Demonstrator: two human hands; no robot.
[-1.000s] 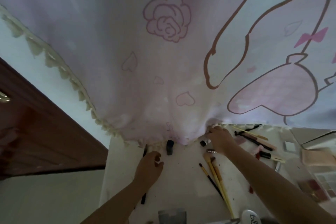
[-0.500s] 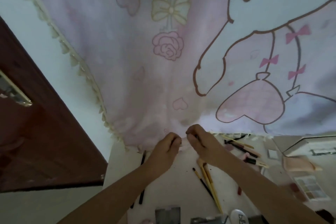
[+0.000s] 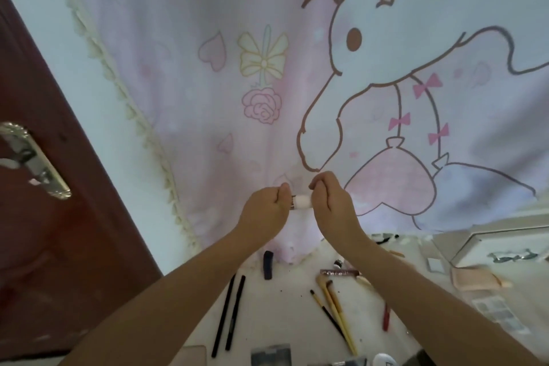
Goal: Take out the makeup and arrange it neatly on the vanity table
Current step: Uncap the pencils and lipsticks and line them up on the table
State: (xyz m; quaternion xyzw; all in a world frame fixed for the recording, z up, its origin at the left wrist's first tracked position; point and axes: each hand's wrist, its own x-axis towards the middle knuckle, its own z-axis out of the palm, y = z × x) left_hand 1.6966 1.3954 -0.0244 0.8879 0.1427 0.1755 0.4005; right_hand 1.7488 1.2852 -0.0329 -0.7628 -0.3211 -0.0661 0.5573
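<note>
My left hand and my right hand are raised above the white vanity table, each gripping one end of a small white tube with a barcode label. On the table lie two black pencils, a dark blue lipstick, several yellow-handled brushes, a glittery pink tube and a red stick.
A pink cartoon curtain hangs behind the table. A dark red door with a metal handle stands at the left. A peach sponge, an eyeshadow palette and a mirror sit at the right.
Both hands rose from the table's back edge and came together, now holding the small white tube between them. The view tilted upward.
</note>
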